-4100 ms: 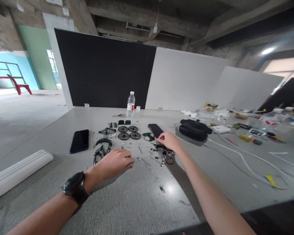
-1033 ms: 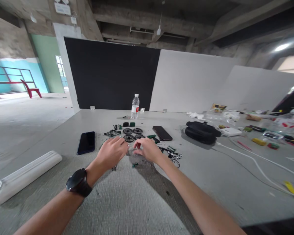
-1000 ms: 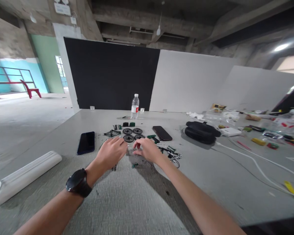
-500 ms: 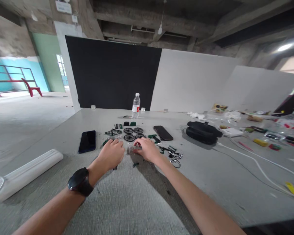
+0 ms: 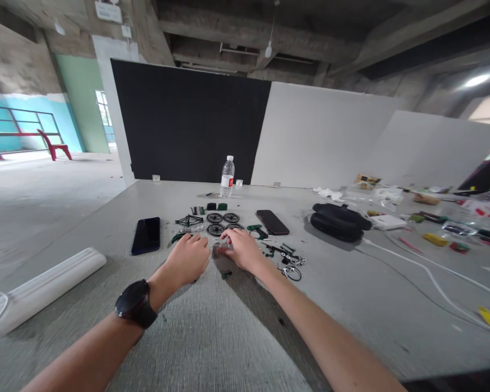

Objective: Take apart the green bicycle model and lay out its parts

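Between two phones [image 5: 146,236], wheels [image 5: 216,229] lie past the right hand [image 5: 242,249], grip parted, any hold unclear, and left hand [image 5: 187,258], grip hidden.

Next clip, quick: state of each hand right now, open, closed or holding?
Left hand: fingers curled, palm down; whether its grip holds anything cannot be told.
Right hand: open, thumb and forefinger parted near the spoked wheels.

No text can be read — the label [image 5: 227,182] on the bottle [image 5: 228,170] is too small.
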Motion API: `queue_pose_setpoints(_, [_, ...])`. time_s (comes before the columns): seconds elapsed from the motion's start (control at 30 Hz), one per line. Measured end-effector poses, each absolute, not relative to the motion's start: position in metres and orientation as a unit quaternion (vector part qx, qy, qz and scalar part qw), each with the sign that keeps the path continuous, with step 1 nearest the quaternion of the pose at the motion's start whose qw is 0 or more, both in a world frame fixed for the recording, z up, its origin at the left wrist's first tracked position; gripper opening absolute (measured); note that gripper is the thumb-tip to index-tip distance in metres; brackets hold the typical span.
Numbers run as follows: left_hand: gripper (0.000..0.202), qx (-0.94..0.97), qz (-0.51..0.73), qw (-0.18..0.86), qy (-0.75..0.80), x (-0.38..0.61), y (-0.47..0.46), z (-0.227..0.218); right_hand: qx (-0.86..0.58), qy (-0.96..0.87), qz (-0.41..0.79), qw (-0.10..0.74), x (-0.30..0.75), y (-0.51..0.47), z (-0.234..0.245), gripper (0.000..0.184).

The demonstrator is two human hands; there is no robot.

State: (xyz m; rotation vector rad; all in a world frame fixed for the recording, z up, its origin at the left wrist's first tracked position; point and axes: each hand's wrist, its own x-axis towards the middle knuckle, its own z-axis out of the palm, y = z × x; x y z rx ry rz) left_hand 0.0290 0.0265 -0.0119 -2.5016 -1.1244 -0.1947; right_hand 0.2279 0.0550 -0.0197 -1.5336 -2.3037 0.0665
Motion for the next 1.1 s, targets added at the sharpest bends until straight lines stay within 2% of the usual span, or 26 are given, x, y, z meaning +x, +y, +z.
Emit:
queue_pose_setpoints(0.33, [0.017, -0.895, -0.073, 0.195, -0.395, 0.0276, 0.028, -0.0125, -0.562, -0.808, 0.006, 0.175, 0.2254, 0.0561, -0.0178, 0.03])
queue_pose_setpoints(0.6, [0.018, -0.897, -0.072, 0.184, -0.395, 0.029, 0.0271, -0.0128, -0.571, -0.802, 0.009, 0.171, 0.226, 0.0546, -0.0137, 0.025])
queue_pose_setpoints(1.1, [0.019, -0.901, -0.055, 0.169, -0.397, 0.0324, 0.0218, -0.0067, -0.575, -0.801, 0.035, 0.164, 0.2292, 0.0524, -0.0109, 0.032])
